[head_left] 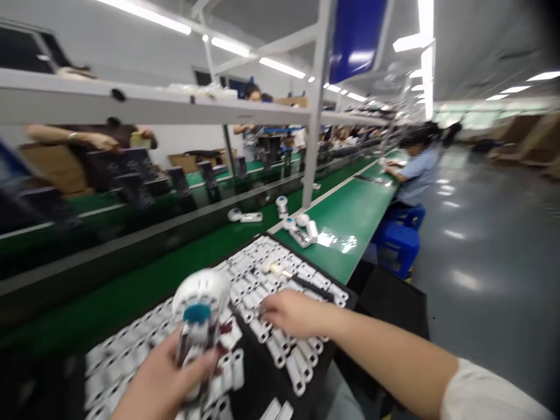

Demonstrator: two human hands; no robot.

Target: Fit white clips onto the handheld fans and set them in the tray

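My left hand (168, 373) is wrapped around a white handheld device (203, 294) with a round head, a teal-blue disc inside it and an open handle. It is held tilted above the left part of a black tray (251, 350). Rows of slim white plastic casings (297, 373) fill this tray. Over its right half, my right hand (286, 315) reaches down with fingers curled together at the casings; what they pinch is hidden. Just beyond that hand lies a tool with a black handle (312, 286) and a pale yellowish end.
Several white devices (301, 233) lie on the green bench (350, 216) past the tray. A white post (312, 116) rises at the bench's middle. Dark upright boxes (135, 189) stand across the line, where co-workers sit. Blue stools (400, 239) are at the right.
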